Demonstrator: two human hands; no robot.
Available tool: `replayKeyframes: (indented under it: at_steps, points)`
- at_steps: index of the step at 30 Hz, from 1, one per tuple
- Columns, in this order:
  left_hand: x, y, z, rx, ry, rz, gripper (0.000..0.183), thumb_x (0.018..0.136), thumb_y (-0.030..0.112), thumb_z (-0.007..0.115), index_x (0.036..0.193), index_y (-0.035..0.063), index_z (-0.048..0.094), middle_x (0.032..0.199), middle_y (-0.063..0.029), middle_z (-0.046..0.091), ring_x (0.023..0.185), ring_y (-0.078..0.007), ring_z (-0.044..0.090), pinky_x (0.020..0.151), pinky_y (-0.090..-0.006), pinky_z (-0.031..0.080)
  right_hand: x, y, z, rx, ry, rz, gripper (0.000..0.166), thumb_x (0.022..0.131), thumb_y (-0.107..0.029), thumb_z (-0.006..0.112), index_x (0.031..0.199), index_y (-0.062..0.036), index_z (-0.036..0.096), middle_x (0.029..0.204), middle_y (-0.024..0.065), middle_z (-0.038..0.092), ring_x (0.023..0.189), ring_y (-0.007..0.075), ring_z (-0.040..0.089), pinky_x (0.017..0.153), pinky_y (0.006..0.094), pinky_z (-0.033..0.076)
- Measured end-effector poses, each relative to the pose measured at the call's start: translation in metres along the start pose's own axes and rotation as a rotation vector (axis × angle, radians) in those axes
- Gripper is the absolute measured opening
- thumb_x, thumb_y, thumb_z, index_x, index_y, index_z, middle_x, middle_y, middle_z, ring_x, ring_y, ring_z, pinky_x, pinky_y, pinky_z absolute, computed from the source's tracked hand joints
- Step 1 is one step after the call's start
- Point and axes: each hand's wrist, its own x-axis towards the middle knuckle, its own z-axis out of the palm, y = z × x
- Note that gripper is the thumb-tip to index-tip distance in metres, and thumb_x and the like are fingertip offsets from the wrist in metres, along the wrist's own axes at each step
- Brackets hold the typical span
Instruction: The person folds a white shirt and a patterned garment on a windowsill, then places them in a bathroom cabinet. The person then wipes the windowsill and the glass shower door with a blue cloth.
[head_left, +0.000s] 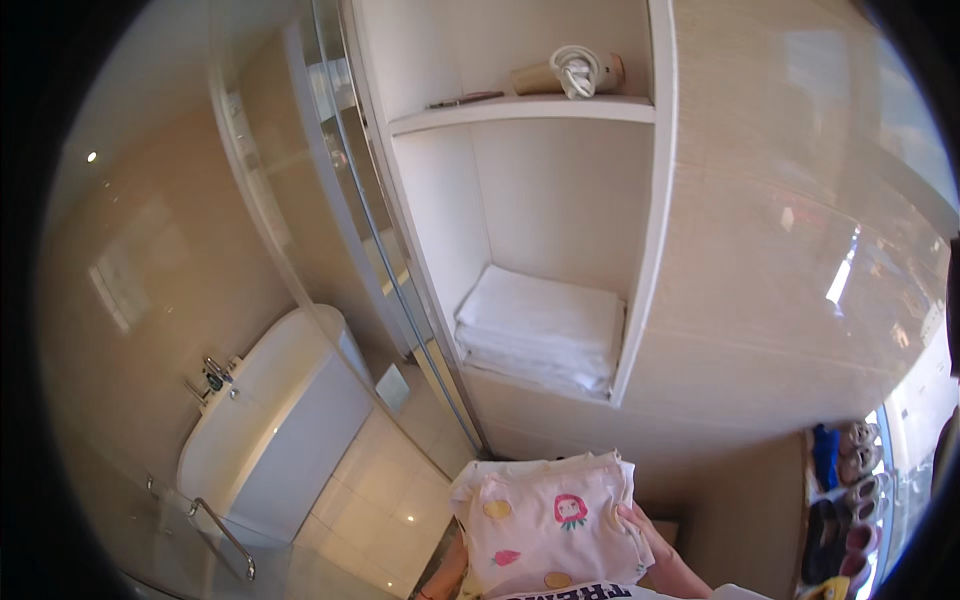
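Note:
A stack of folded cloths (536, 525), the top one pale pink with fruit prints, lies against the person's front at the bottom centre. My right hand (640, 521) grips its right side, fingers curled at the edge. Around the left side is my left hand (454, 559), mostly hidden by the cloth. Beyond the stack, folded white towels (541, 322) are piled in the lower compartment of a white wall niche (521, 112).
On the upper shelf sit a hair dryer with a coiled cord (576, 73) and a small thin object (465, 100). Left, behind glass with a metal handle (225, 536), stands a white bathtub (277, 420). Several shoes (861, 480) line a rack at lower right.

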Motion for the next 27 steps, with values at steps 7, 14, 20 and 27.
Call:
replayKeyframes:
  at_steps: [7,14,20,27]
  points:
    - [0.12,0.2,0.049,0.132,-0.071,0.393,0.044,0.1,0.025,0.049,0.138,0.0015,0.046,0.134,-0.0074,0.054,0.12,-0.0158,0.053,0.101,-0.0292,0.043,0.144,-0.155,0.072,0.029,-0.033,-0.179,0.071,0.087,-0.042,0.07,0.139,-0.0033,0.04,0.122,0.0104,0.057,0.108,0.0197,0.058,0.092,0.0336,0.048]
    - [0.245,0.349,0.073,0.125,-0.205,0.515,0.045,0.101,0.024,0.049,0.139,0.0017,0.045,0.135,-0.0075,0.053,0.122,-0.0162,0.052,0.102,-0.0293,0.042,0.271,-0.27,0.114,0.199,0.017,-0.43,0.079,0.082,-0.05,0.071,0.136,0.0009,0.043,0.121,0.0113,0.059,0.104,0.0209,0.061,0.089,0.0332,0.049]
    - [0.35,0.372,0.081,0.253,-0.003,0.364,0.051,0.098,0.039,0.054,0.132,0.0011,0.051,0.126,-0.0088,0.06,0.114,-0.0168,0.057,0.096,-0.0292,0.046,0.394,-0.24,0.046,-0.055,0.196,-0.417,0.086,0.082,-0.055,0.069,0.142,-0.002,0.038,0.133,0.0148,0.053,0.119,0.0234,0.054,0.097,0.0341,0.044]
    - [0.329,0.378,0.118,0.965,0.276,1.084,0.044,0.099,0.032,0.049,0.135,0.0063,0.051,0.143,-0.016,0.045,0.133,-0.0324,0.04,0.11,-0.0429,0.032,0.381,-0.242,0.047,-0.422,0.66,-0.655,0.077,0.093,-0.048,0.058,0.147,-0.0015,0.028,0.133,0.0158,0.054,0.122,0.0251,0.051,0.098,0.0373,0.043]
